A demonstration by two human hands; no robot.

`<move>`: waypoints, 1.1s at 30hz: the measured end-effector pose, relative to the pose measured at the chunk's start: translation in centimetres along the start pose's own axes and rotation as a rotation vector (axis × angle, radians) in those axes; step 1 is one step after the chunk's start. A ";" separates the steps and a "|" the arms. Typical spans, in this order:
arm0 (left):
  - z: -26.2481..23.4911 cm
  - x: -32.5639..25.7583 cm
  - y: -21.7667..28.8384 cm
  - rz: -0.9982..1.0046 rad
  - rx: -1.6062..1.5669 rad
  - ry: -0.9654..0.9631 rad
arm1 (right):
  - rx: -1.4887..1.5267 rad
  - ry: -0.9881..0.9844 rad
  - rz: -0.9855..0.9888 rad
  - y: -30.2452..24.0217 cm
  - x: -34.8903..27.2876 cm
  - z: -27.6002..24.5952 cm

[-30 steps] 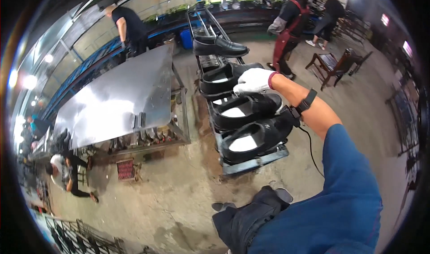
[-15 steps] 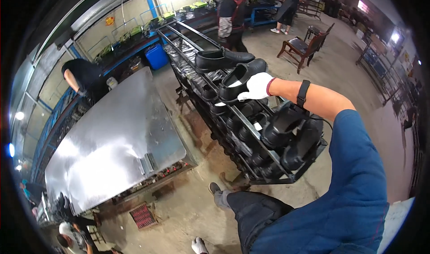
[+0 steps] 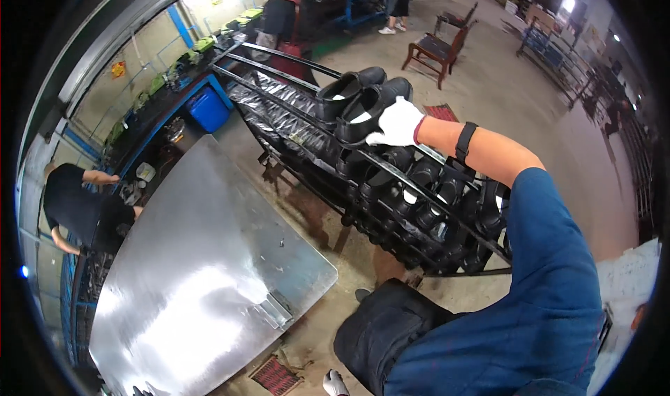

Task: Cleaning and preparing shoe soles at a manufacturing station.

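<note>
A black shoe (image 3: pixel 362 115) sits atop a long dark metal rack (image 3: pixel 413 180), its white insole showing. The right hand (image 3: pixel 400 124), in a white glove, lies against the shoe's near side — its fingers are partly hidden, so I cannot tell whether they grasp it. Just beyond stands another black shoe (image 3: pixel 335 94); more shoes fill the rack below, next to a shiny dark sheet (image 3: pixel 289 122). The left hand (image 3: pixel 335 383), gloved too, shows at the lower edge, its fingers too small to read. Leftward spreads a bare-metal tabletop (image 3: pixel 209 256) — past it, a blue bin (image 3: pixel 207 110) and a co-worker in black (image 3: pixel 87 204).
</note>
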State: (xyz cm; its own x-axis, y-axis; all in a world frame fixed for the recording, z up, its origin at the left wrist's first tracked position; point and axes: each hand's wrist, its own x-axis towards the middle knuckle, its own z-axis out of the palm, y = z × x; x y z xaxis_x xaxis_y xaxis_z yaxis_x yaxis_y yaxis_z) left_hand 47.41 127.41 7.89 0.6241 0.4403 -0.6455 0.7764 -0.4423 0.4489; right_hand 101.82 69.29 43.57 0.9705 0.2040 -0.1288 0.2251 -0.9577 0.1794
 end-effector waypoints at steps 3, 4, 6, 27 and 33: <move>-3.5 3.0 0.5 0.151 -0.013 0.104 | -0.012 0.053 0.004 -0.4 1.4 -0.2; -5.1 3.9 1.1 0.157 0.012 0.083 | -0.013 0.050 0.017 -0.4 1.0 -0.4; -8.0 5.9 3.2 0.257 0.056 0.166 | 0.002 0.046 0.037 -0.9 0.4 -0.7; -25.4 35.1 13.8 0.358 0.619 0.695 | 0.671 0.113 0.274 -50.8 -2.3 22.6; -24.7 35.3 14.0 0.376 0.634 0.737 | 0.656 0.086 0.426 -52.6 -1.5 22.6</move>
State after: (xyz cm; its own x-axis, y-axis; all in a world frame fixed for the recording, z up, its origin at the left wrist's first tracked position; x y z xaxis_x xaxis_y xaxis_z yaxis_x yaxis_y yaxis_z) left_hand 82.45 156.06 6.58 0.8803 0.4632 0.1021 0.4658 -0.8849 -0.0014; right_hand 86.55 114.81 12.23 0.9711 -0.2179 -0.0975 -0.2387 -0.8759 -0.4193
